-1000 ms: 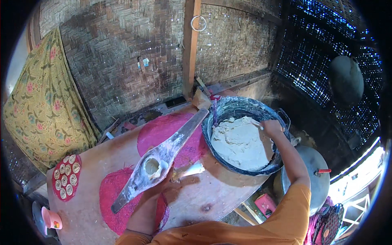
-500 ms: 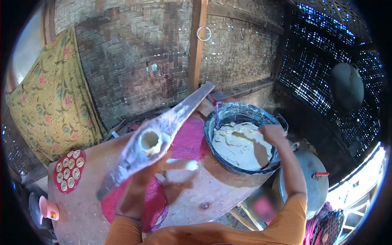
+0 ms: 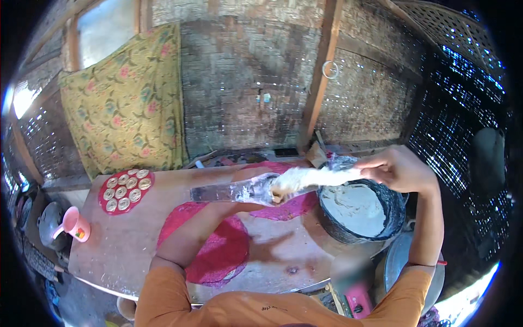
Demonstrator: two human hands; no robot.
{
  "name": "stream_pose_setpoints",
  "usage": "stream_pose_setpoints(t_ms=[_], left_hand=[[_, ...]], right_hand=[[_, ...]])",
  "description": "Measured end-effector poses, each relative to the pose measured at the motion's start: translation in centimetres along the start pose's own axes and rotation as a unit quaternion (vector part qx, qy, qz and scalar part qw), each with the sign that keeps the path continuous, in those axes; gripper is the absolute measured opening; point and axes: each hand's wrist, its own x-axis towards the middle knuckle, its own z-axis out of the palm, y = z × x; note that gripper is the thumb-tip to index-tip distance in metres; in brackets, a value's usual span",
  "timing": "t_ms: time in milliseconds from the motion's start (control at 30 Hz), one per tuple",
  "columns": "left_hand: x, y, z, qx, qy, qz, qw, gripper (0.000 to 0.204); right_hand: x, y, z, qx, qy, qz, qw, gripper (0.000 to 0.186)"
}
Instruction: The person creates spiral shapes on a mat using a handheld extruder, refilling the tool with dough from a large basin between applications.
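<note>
Above the table (image 3: 122, 250), fingers of the right hand (image 3: 402, 168) are clamped on dough (image 3: 318, 177) reaching the press (image 3: 226, 193); the left hand's (image 3: 243, 207) are hidden, their grip unclear. Sagging weight could tear the dough, dropping it outside the tub (image 3: 342, 232).

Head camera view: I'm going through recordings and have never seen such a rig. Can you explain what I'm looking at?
There is no machine here; these are a person's own bare hands. The camera sits on their head and looks down, and its fisheye lens bends straight edges. The right hand grips a stretch of pale dough, whose other end meets a long wooden tool. The left hand is mostly hidden behind that tool and seems to support it. On the table are pink mats, a red mat with pale coils, and a pink mug. At the right end is a dark tub of similar dough.
</note>
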Motion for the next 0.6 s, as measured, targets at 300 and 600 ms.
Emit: stream_pose_setpoints(t_ms=[300, 600], left_hand=[[-7.6, 4.5, -6.1, 0.051, 0.082, -0.134, 0.986, 0.038], [-19.2, 1.8, -9.9, 0.039, 0.208, -0.264, 0.941, 0.037]], right_hand=[[7.3, -12.5, 8.2, -0.411, 0.085, -0.272, 0.866, 0.029], [7.4, -14.1, 15.7, -0.294, 0.184, -0.341, 0.874, 0.04]])
